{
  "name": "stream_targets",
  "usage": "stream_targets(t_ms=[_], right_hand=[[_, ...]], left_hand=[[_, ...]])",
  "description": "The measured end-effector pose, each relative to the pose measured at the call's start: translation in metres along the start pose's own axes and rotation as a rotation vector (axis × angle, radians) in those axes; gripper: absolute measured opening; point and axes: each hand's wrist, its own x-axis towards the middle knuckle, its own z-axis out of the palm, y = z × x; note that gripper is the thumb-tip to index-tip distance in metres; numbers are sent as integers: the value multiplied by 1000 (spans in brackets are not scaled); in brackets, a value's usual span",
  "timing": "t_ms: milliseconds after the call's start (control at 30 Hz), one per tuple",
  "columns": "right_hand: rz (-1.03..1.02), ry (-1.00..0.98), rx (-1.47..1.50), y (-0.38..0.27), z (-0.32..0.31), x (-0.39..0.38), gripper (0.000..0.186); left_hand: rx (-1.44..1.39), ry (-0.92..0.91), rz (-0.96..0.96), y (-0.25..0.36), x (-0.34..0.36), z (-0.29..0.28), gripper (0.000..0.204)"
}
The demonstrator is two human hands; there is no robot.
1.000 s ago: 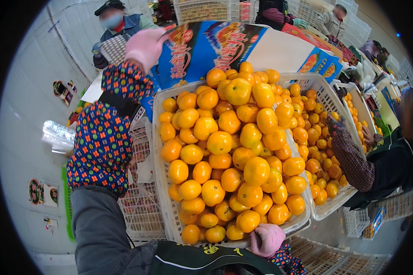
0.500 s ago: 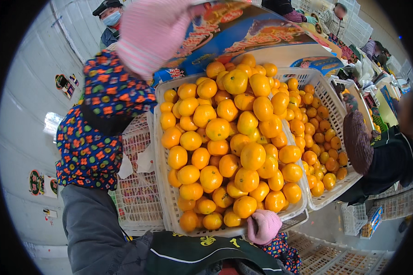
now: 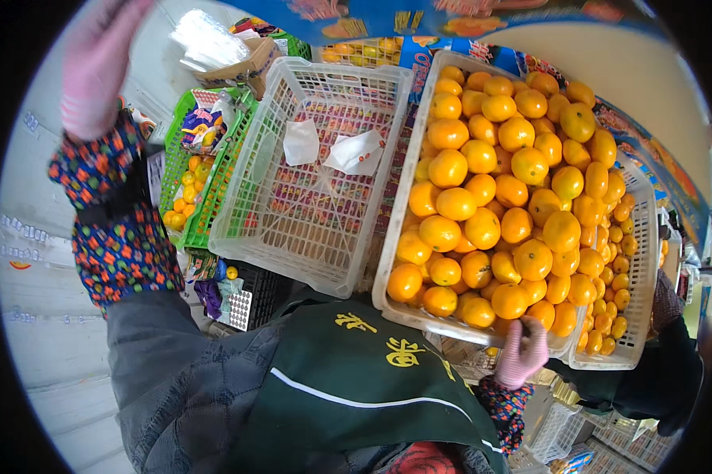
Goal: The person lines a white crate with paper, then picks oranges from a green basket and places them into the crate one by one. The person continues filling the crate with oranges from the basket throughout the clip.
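Note:
My left hand (image 3: 99, 63), in a pink glove, is raised at the upper left; its blurred fingers run into the picture's edge, so any grip is hidden. A blue printed cardboard sheet (image 3: 387, 17) arches along the top. My right hand (image 3: 522, 355), also pink-gloved, has its fingers curled on the front rim of a white crate (image 3: 403, 312) heaped with mandarins (image 3: 514, 225). Left of that crate lies a translucent crate (image 3: 237, 237) with two white paper pieces (image 3: 354, 154) inside.
A green crate (image 3: 217, 201) with fruit and packets, and a cardboard box (image 3: 245, 71) with clear plastic stand left. A second crate of smaller mandarins (image 3: 612, 316) is at right, where a co-worker's dark-clothed arm (image 3: 652, 379) reaches in. Stacked empty crates (image 3: 553, 434) sit below.
My view has swung left, showing the translucent and green crates. My left hand has moved up and leftward, and the cardboard sheet has lifted. My right hand stays at the crate's rim.

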Motion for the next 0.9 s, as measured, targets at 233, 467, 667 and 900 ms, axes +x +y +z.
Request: stream_targets(t_ms=[233,467,667,900], right_hand=[[109,97,409,-92,-8,41,39],[446,29,457,-141,80,125,65],[-162,-90,-867,-151,117,101,66],[-559,-364,-1173,-156,138,102,61]], left_hand=[[-130,-345,-334,-96,-107,-43,21],[-279,-658,-449,-169,-198,-36,14],[-322,-798,-512,-212,-256,-22,28],[-476,-944,-902,-200,-257,119,80]])
